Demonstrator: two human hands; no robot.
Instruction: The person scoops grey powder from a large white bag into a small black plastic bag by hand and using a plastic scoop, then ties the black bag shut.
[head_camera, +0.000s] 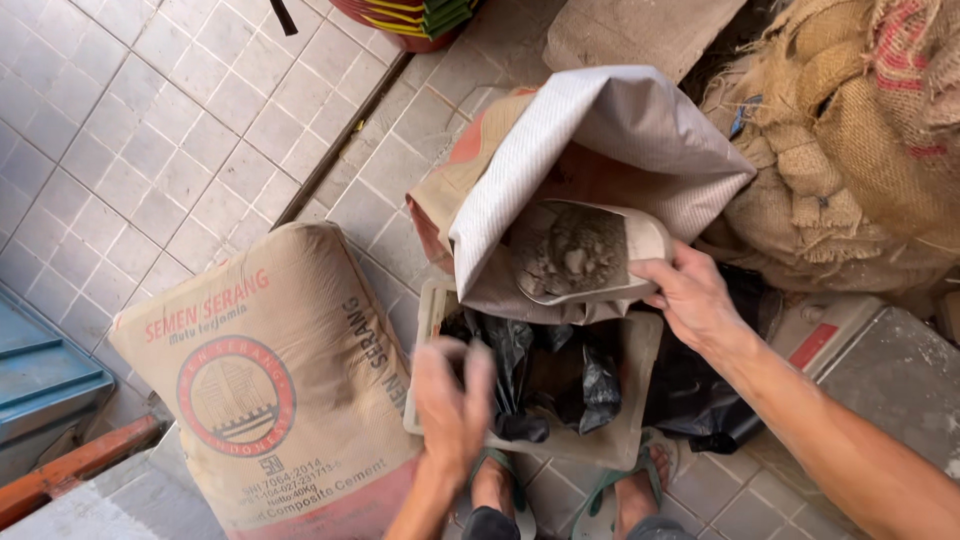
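Observation:
My right hand (692, 297) grips the edge of a pale scoop (640, 240) heaped with grey cement powder and lumps (568, 250). The scoop sits at the mouth of an opened cement sack (600, 130) whose white woven lining is folded back. My left hand (450, 400), blurred, holds the edge of a black plastic bag (530, 370). That bag lies in a dirty whitish tub (640, 340) on the floor, just below the scoop.
A full, sealed tan cement sack (270, 380) stands at the left. Burlap sacks (860, 130) are piled at the right, with a grey metal box (890, 370) below them. My feet in green sandals (610, 490) stand by the tub on the grey tiled floor (150, 130).

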